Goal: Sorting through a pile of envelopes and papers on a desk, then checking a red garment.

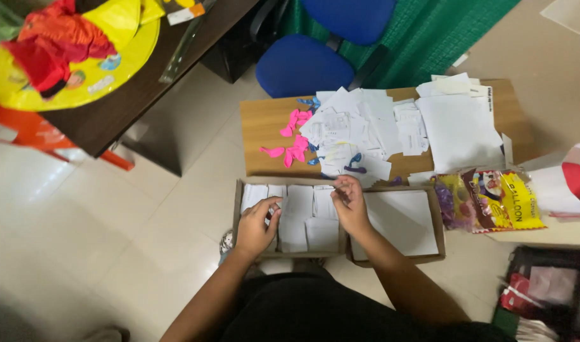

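In the lower middle of the frame we see the left hand [255,227] resting on the small white paper slips [299,215] that lie in a shallow cardboard tray [239,190]; its fingers [272,204] are curled loosely over one slip, touching it, but we cannot tell if they really grip it. Just to the right, the right hand [352,206] is raised a little over the edge between this tray and a second tray [437,218] with a larger white sheet; its fingertips are pinched together, perhaps on something small, which is too small to tell. Above the trays, on the wooden bench [261,130], lie pink balloons [293,152] and more loose white papers [366,126]. At the right edge is a colourful packet of balloons [492,199].
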